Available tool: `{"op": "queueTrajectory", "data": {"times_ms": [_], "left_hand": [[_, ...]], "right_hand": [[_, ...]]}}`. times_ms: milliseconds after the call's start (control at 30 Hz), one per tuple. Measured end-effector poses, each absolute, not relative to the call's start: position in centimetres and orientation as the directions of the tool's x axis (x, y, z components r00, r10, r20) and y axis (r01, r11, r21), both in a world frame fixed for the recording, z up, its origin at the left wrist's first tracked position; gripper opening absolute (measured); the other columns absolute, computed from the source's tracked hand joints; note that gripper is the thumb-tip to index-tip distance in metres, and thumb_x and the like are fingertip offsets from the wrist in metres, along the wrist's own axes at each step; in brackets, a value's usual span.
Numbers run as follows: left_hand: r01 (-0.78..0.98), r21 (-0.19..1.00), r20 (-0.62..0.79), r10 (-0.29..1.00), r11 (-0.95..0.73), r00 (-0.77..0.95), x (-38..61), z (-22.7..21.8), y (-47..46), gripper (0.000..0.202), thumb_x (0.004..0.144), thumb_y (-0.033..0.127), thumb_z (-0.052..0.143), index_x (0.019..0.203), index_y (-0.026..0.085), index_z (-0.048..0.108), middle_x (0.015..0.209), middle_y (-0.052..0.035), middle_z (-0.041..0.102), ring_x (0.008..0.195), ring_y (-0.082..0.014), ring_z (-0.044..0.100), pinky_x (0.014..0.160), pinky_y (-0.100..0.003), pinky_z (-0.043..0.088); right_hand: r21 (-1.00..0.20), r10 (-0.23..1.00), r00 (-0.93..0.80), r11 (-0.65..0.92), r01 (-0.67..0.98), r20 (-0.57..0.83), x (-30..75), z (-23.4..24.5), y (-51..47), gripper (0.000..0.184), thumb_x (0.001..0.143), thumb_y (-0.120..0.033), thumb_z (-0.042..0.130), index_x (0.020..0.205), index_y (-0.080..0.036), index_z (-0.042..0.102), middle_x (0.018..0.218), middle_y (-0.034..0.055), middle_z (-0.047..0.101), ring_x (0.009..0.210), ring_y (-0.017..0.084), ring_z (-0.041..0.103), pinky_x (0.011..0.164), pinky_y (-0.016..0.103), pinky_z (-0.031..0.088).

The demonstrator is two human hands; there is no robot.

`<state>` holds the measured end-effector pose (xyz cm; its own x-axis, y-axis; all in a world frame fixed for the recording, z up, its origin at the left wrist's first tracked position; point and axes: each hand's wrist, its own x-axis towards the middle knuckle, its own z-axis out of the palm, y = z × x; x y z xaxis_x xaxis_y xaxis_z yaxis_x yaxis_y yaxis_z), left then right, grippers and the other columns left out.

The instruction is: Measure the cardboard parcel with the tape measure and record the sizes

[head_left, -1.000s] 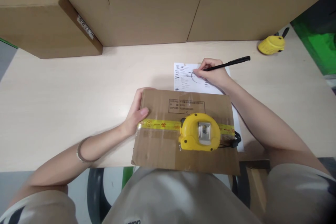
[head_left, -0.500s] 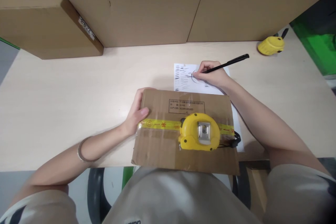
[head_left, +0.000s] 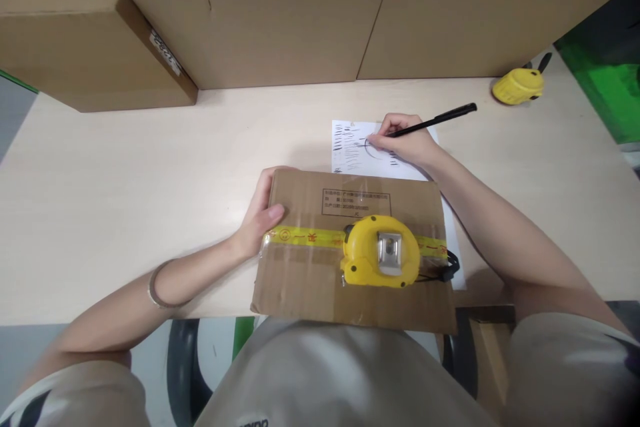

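Note:
My left hand (head_left: 263, 213) grips the left side of a brown cardboard box (head_left: 300, 287), its thumb on top and the other fingers hidden behind the edge. Yellow printed tape (head_left: 305, 236) runs across the box. On top of it lies a yellow tape measure (head_left: 367, 257) with a metal clip and a black wrist strap. Beyond the box, my right hand (head_left: 407, 140) is closed around a black pen (head_left: 440, 119). The pen's tip is hidden by my fingers, over a white sheet of paper (head_left: 350, 159) marked with short dark strokes and a curved line. The box covers part of the sheet.
Large cardboard boxes (head_left: 260, 20) stand along the back of the pale table (head_left: 125, 193), with a smaller box (head_left: 65, 60) at the back left. A second yellow tape measure (head_left: 517, 85) sits at the back right. The table's near edge runs close to my body.
My right hand and the pen have shifted very slightly on the paper. My left hand, the box and the tape measure on it stay as they were.

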<state>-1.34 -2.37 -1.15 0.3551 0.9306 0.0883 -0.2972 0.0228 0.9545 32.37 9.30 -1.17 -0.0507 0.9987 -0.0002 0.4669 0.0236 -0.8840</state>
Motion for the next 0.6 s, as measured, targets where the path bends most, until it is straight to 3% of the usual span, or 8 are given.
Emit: {"op": "queueTrajectory", "data": {"times_ms": [167,267,400,500,600], "left_hand": [[-0.272,0.962,0.103,0.928,-0.002,0.357,-1.3,-1.1,-2.3,0.060,0.088,0.063,0.077,0.135,0.028,0.063,0.125,-0.0093,0.067,0.110,-0.0303,0.068,0.087,-0.045,0.061],[-0.265,0.964,0.080,0.933,0.016,0.351,-1.2,-1.0,-2.3,0.059,0.086,0.064,0.078,0.132,0.029,0.064,0.126,-0.0095,0.067,0.112,-0.0319,0.068,0.088,-0.047,0.062],[-0.241,0.971,0.089,0.938,-0.007,0.335,-1.0,-0.8,-2.4,0.056,0.086,0.067,0.077,0.127,0.030,0.065,0.127,-0.0093,0.066,0.113,-0.0324,0.068,0.089,-0.048,0.061],[-0.239,0.971,0.077,0.949,-0.002,0.305,-1.1,-0.9,-2.5,0.061,0.084,0.067,0.079,0.129,0.029,0.065,0.127,-0.0091,0.067,0.113,-0.0313,0.068,0.092,-0.047,0.060],[-0.235,0.971,0.101,0.957,-0.036,0.270,-1.4,-1.1,-2.5,0.065,0.083,0.068,0.081,0.130,0.026,0.065,0.126,-0.0094,0.068,0.111,-0.0298,0.068,0.091,-0.045,0.060]], "right_hand": [[-0.878,0.999,-0.054,0.021,0.478,-0.005,32.1,-0.7,9.0,0.030,0.073,-0.034,0.084,0.069,-0.022,0.057,0.068,0.0014,0.062,0.063,0.013,0.051,0.059,0.029,0.036],[-0.866,0.983,-0.152,-0.012,0.499,-0.101,32.5,0.2,9.0,0.033,0.071,-0.037,0.086,0.064,-0.022,0.057,0.062,0.0021,0.061,0.059,0.014,0.051,0.057,0.029,0.035],[-0.805,0.929,-0.256,-0.069,0.589,-0.268,34.2,2.8,8.9,0.053,0.089,-0.060,0.071,0.057,-0.023,0.049,0.051,-0.0004,0.043,0.052,0.012,0.037,0.056,0.032,0.031],[-0.672,0.907,-0.259,-0.034,0.740,-0.332,35.3,4.7,8.5,0.065,0.101,-0.072,0.049,0.059,-0.023,0.044,0.057,0.0006,0.041,0.057,0.013,0.035,0.063,0.034,0.036],[-0.487,0.897,-0.202,-0.016,0.874,-0.392,35.3,5.4,8.0,0.067,0.100,-0.076,0.049,0.060,-0.022,0.045,0.061,0.0028,0.048,0.059,0.015,0.040,0.065,0.036,0.037]]}}
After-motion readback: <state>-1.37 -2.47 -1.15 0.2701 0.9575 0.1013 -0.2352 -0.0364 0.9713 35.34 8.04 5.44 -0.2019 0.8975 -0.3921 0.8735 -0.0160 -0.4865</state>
